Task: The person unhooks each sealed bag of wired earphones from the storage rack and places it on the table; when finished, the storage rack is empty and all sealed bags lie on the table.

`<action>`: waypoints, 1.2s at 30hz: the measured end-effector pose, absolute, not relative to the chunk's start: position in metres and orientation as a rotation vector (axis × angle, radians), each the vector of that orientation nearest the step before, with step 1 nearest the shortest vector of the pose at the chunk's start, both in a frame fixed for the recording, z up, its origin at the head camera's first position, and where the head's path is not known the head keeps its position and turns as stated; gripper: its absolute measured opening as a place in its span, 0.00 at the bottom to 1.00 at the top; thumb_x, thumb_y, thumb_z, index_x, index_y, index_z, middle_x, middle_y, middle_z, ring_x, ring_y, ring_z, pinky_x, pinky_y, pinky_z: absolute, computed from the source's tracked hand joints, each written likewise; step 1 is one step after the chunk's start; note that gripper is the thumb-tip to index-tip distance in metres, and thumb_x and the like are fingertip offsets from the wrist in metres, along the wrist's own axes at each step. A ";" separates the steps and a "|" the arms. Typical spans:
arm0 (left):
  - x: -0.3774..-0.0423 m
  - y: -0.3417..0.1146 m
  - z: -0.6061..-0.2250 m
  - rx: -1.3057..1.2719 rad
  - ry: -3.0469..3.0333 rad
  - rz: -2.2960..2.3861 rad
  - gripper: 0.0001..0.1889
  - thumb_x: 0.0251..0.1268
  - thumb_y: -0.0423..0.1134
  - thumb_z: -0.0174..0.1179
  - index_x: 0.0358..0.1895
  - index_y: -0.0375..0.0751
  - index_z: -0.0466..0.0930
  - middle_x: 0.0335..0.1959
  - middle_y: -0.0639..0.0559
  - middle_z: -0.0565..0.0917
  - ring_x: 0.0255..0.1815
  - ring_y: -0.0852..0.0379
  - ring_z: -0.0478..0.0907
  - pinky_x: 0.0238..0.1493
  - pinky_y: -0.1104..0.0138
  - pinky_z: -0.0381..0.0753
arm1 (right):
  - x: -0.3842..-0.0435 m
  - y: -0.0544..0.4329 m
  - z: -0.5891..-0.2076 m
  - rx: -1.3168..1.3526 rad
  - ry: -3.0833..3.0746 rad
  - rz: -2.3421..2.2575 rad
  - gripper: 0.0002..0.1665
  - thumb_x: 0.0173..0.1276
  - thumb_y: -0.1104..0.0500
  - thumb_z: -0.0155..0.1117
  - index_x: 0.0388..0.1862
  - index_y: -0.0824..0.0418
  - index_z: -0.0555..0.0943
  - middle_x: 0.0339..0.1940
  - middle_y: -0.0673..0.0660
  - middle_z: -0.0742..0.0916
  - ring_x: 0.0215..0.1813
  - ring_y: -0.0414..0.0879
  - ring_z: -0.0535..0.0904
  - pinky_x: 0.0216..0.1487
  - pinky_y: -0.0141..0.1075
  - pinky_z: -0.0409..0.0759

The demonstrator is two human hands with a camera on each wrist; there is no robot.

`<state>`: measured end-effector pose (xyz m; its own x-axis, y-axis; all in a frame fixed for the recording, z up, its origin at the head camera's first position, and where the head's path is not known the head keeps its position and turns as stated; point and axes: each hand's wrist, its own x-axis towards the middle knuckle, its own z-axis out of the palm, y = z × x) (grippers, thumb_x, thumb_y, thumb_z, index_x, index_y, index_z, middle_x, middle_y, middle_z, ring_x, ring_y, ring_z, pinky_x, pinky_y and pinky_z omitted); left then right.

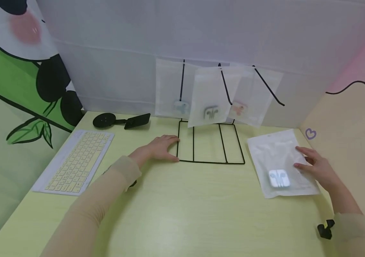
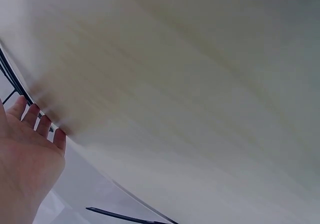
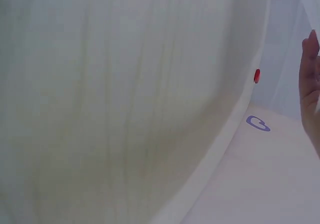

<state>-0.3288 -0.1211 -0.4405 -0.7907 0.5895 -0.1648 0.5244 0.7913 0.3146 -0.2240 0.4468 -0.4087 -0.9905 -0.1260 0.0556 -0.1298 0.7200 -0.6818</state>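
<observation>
In the head view, my left hand (image 1: 160,147) reaches to the left side of the black wire rack (image 1: 209,162). Its fingers are spread, with thumb and fingertips right at the base wire. The left wrist view shows this hand (image 2: 31,151) with its fingers fairly straight near dark wire. At the right, my right hand (image 1: 318,167) lies over the edge of a white pouch (image 1: 275,150), thumb and forefinger apart on its surface. White earphones in a case (image 1: 279,178) show through the pouch. Part of the right hand (image 3: 310,79) is at the right wrist view's edge.
Three translucent pouches hang on the rack's prongs, holding blue earphones (image 1: 181,107), dark earphones (image 1: 211,112) and pink earphones (image 1: 238,108). A white keyboard (image 1: 76,162) lies at the left. Behind it is a black folding stand (image 1: 121,121). A pale curtain (image 1: 111,71) backs the table.
</observation>
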 end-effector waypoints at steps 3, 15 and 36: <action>-0.328 -0.121 -0.440 0.867 2.729 0.373 0.49 0.53 0.69 0.57 0.75 0.50 0.52 0.76 0.48 0.52 0.75 0.44 0.47 0.70 0.43 0.49 | -0.231 0.444 -0.410 0.269 -2.974 1.101 0.45 0.64 0.56 0.66 0.74 0.63 0.55 0.72 0.70 0.57 0.66 0.76 0.55 0.64 0.19 0.58; -0.331 -0.121 -0.443 0.858 2.738 0.351 0.49 0.53 0.69 0.57 0.75 0.51 0.51 0.76 0.49 0.51 0.75 0.45 0.47 0.69 0.43 0.49 | -0.255 0.435 -0.423 0.374 -3.058 0.888 0.46 0.58 0.57 0.70 0.67 0.76 0.60 0.66 0.77 0.60 0.65 0.76 0.54 0.59 0.69 0.55; -0.328 -0.122 -0.443 0.877 2.738 0.373 0.49 0.52 0.70 0.57 0.75 0.50 0.52 0.76 0.48 0.52 0.75 0.44 0.48 0.69 0.42 0.50 | -0.288 0.448 -0.439 0.225 -3.224 0.794 0.57 0.60 0.43 0.67 0.74 0.69 0.48 0.70 0.79 0.51 0.68 0.78 0.46 0.61 0.71 0.50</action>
